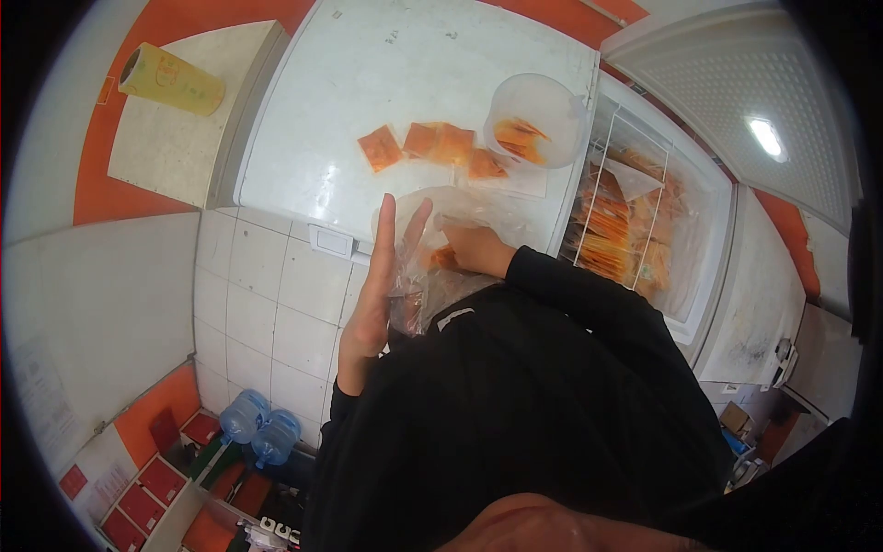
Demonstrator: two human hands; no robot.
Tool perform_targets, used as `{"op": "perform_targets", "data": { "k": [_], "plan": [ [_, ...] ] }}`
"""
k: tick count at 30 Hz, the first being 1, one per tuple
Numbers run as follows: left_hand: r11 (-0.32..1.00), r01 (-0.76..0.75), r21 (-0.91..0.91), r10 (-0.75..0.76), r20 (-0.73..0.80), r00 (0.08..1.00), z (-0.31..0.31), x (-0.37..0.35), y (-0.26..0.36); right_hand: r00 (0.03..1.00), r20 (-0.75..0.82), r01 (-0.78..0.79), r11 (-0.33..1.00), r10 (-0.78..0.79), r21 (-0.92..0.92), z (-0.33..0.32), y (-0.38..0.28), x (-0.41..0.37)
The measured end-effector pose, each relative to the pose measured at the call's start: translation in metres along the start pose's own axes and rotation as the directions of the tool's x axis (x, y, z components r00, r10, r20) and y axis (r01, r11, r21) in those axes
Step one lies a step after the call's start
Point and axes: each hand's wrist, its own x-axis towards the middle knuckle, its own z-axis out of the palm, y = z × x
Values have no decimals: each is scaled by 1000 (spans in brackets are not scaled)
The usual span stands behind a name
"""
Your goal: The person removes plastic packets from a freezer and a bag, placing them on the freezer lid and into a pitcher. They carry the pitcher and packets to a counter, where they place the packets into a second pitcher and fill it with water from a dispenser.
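Note:
A clear plastic bag (464, 204) lies at the front edge of the white freezer lid, against my body. My left hand (372, 299) stands upright at the bag's left side, fingers stretched out, with the thumb apart behind the film. Inside the bag mouth, my right hand (478, 250) has its fingers bent around an orange packet (442, 258); the film partly blurs this grip. Beyond the bag, several flat orange sachets (437, 141) lie in a row on the lid. A translucent white tub (556, 97) holding more orange sachets is at their right.
To the right, an open chest freezer (667, 304) contains many orange packets (607, 225) beside a white wire rack (651, 221). A yellow roll (175, 81) lies on a cabinet at the far left. Blue water jugs (274, 437) stand on the floor at lower left.

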Motion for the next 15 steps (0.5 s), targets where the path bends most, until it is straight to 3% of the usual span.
{"op": "perform_targets", "data": {
  "k": [2, 5, 8, 11, 15],
  "plan": [
    [999, 33, 17, -32, -41, 999, 0, -1, -2, 982, 165, -53, 974, 91, -219, -6, -5, 3],
    [995, 92, 49, -88, -91, 992, 1, 0, -5, 991, 136, 41, 976, -12, -214, -9, -6, -2],
    [991, 113, 73, -103, -128, 986, 2, 1, -5, 972, -36, 209, 926, -231, -314, -5, 4, -8],
    [991, 89, 96, -72, -162, 984, 2, 4, -8, 928, -52, 323, 866, -369, -382, -34, -12, -26],
    [991, 77, 109, -52, -215, 975, 0, 9, -8, 811, -261, 449, 842, -524, -297, -87, -45, -62]
  ]
}}
